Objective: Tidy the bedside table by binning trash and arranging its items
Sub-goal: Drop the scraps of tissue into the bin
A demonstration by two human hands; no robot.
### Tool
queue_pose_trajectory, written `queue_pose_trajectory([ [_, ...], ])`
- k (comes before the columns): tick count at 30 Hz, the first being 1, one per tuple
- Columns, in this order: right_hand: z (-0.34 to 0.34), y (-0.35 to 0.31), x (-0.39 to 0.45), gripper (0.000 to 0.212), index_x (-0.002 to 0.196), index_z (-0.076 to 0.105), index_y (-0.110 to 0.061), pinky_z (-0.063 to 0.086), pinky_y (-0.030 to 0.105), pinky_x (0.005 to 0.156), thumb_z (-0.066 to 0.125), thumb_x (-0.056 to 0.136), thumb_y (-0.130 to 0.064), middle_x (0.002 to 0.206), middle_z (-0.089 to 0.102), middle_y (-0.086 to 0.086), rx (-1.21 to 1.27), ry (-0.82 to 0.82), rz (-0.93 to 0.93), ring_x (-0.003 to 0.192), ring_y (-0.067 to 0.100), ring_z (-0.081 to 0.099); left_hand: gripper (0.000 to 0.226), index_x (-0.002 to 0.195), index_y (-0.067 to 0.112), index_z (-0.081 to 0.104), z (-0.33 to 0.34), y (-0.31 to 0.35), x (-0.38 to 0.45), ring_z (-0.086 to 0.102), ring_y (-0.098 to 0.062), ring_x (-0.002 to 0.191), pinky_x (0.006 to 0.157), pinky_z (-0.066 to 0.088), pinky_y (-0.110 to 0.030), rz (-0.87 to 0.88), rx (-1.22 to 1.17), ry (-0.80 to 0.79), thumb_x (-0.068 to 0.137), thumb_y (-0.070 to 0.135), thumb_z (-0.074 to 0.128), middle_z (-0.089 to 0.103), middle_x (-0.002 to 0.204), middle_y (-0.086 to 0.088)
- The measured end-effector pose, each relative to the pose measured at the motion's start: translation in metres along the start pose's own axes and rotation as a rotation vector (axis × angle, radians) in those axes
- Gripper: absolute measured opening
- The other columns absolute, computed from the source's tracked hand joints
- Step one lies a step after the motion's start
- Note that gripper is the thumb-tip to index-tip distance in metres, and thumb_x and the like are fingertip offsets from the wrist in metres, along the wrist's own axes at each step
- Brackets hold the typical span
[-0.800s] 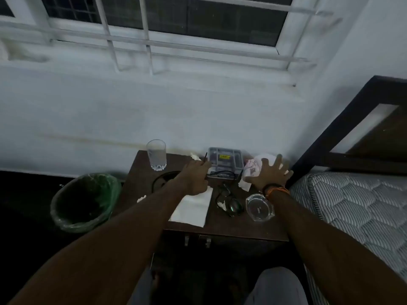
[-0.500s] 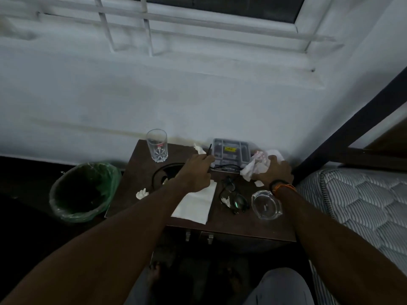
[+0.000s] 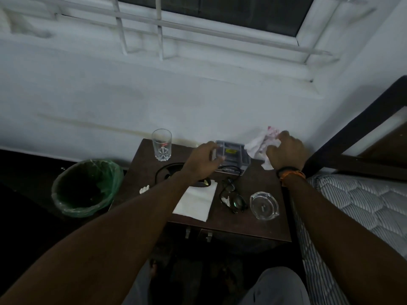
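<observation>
Both arms reach forward; left hand (image 3: 203,160) half-curled, right hand (image 3: 286,151) clenched.

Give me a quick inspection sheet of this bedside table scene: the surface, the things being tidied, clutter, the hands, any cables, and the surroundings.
Surface: dark wooden bedside table, crowded.
Job's things: crumpled tissue in the right hand; clear organiser box at the back; drinking glass upright at the back left; glasses; glass ashtray; flat white napkin.
Clutter: small paper scrap near the left edge.
Hands: left hand at the box, grip unclear; right hand closed on the tissue.
Cables: black cable looped beside the glass.
Surroundings: green-lined bin on the floor to the left; mattress to the right; barred window above.
</observation>
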State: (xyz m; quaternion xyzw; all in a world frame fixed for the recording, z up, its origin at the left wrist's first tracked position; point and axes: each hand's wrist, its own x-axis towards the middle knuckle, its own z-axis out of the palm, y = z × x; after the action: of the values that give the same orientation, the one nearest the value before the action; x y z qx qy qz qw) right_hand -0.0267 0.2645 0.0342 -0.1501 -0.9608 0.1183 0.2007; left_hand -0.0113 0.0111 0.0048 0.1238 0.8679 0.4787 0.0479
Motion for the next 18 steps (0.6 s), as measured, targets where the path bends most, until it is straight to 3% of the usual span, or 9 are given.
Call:
queue_pose_trajectory([
  [2,-0.009,-0.03,-0.004,0.034,0.105,0.063,-0.011,0.048,0.034,0.07,0.061,0.072,-0.02,0.092,0.069,0.016,0.13,0.04,-0.039,0.087,0.037,0.063,0.064,0.136,0.019,0.047,-0.009,0.009,-0.003,0.051,-0.014,0.116,0.095,0.045,-0.03,-0.159,-0.254,-0.019,0.085,0.052,0.067,0.053,0.133,-0.002],
  [4,-0.01,-0.065,-0.014,0.029,0.103,0.064,-0.014,0.044,0.032,0.07,0.065,0.074,-0.019,0.09,0.069,0.013,0.225,0.03,-0.167,0.089,0.035,0.062,0.088,0.146,0.028,0.034,-0.023,0.015,-0.006,0.048,-0.021,0.129,0.101,0.049,-0.043,-0.287,-0.529,-0.012,0.074,0.068,0.067,0.041,0.148,-0.004],
  [6,-0.007,-0.103,-0.027,0.026,0.098,0.065,-0.016,0.043,0.031,0.069,0.065,0.073,-0.023,0.087,0.069,0.008,0.303,-0.012,-0.321,0.087,0.032,0.063,0.088,0.147,0.03,0.032,-0.044,0.018,-0.011,0.055,-0.023,0.122,0.093,0.055,-0.048,-0.341,-0.728,0.044,0.075,0.065,0.068,0.045,0.146,-0.003],
  [8,-0.001,-0.142,-0.042,0.028,0.096,0.065,-0.017,0.042,0.03,0.067,0.06,0.071,-0.027,0.085,0.069,0.006,0.376,-0.063,-0.418,0.085,0.03,0.062,0.079,0.141,0.029,0.042,-0.067,0.016,-0.02,0.061,-0.022,0.114,0.083,0.059,-0.048,-0.35,-0.83,0.085,0.076,0.061,0.072,0.055,0.136,0.001],
  [12,0.01,-0.205,-0.076,0.025,0.095,0.064,-0.02,0.046,0.032,0.067,0.061,0.072,-0.026,0.087,0.069,0.001,0.524,-0.144,-0.465,0.086,0.026,0.062,0.073,0.125,0.026,0.058,-0.102,-0.011,-0.039,0.067,-0.026,0.107,0.074,0.06,-0.051,-0.383,-0.922,0.208,0.063,0.052,0.087,0.064,0.124,-0.004],
  [15,0.019,-0.241,-0.099,0.028,0.104,0.062,-0.025,0.047,0.028,0.07,0.062,0.076,-0.025,0.092,0.071,-0.003,0.628,-0.236,-0.531,0.088,0.022,0.064,0.06,0.119,0.016,0.06,-0.126,-0.039,-0.059,0.071,-0.028,0.1,0.072,0.06,-0.053,-0.424,-0.974,0.348,0.069,0.037,0.087,0.068,0.116,-0.009],
  [18,0.028,-0.276,-0.12,0.042,0.119,0.053,-0.025,0.047,0.024,0.076,0.065,0.079,-0.028,0.105,0.073,-0.001,0.72,-0.379,-0.563,0.091,0.014,0.064,0.076,0.12,0.017,0.06,-0.156,-0.069,-0.08,0.071,-0.028,0.099,0.071,0.06,-0.049,-0.457,-0.933,0.403,0.058,0.05,0.089,0.067,0.119,-0.011],
])
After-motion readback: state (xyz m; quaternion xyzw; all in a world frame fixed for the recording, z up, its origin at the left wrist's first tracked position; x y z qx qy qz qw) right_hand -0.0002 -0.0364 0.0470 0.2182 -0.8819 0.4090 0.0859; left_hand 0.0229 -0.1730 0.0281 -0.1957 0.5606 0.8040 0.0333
